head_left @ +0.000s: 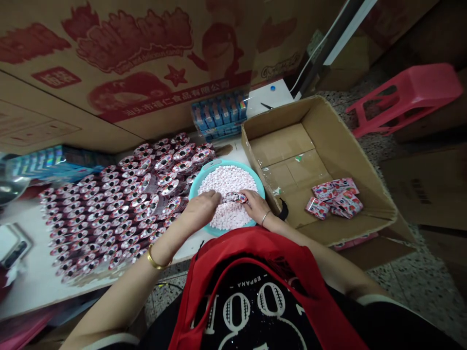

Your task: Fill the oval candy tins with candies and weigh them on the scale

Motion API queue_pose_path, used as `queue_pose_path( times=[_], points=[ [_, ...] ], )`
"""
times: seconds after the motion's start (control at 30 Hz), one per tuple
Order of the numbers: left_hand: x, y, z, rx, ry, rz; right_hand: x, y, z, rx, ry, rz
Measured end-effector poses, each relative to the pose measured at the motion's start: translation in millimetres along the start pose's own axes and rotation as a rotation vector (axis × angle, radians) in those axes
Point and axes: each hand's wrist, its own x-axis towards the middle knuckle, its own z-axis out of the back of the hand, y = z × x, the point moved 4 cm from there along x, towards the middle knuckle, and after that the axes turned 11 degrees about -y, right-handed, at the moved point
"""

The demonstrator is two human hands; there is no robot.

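Note:
Over a turquoise basin (pixel 197 181) of small pale pink and white candies (pixel 228 179), my two hands come together. My right hand (pixel 255 205) is closed on a small printed candy box (pixel 237 197), tilted on its side, with small round candies showing along it. Against the box's left end are the closed fingers of my left hand (pixel 206 206); whatever they pinch is hidden. Left of the basin, many similar red and white boxes (pixel 120 209) stand in rows, with dark holes in their tops.
Right of the basin is an open carton (pixel 350 146) with several pink wrapped packs (pixel 345 197) in it. Blue packs (pixel 219 114) stand behind the basin. Large printed cartons (pixel 146 63) wall off the back. A pink stool (pixel 412 97) is at the far right.

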Motion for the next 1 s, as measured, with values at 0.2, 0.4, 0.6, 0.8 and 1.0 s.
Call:
queue_pose_path(
  times=[0.2,0.4,0.6,0.8,1.0],
  points=[
    [8,-28,16.3,0.165,0.016,-0.024,-1,-8,-1,0.030,-0.028,-0.011],
    [8,37,-10.9,0.010,-0.093,0.153,-9,-12,13,0.078,-0.081,-0.059],
    [35,55,-106.9,-0.212,-0.048,0.226,-23,-10,23,0.119,-0.037,-0.083],
    [52,39,-138.5,-0.442,-0.102,0.171,-28,-9,22,0.170,0.033,-0.106],
    [24,57,-96.9,-0.577,-0.166,0.106,-25,-14,17,0.162,0.020,-0.116]
  ],
)
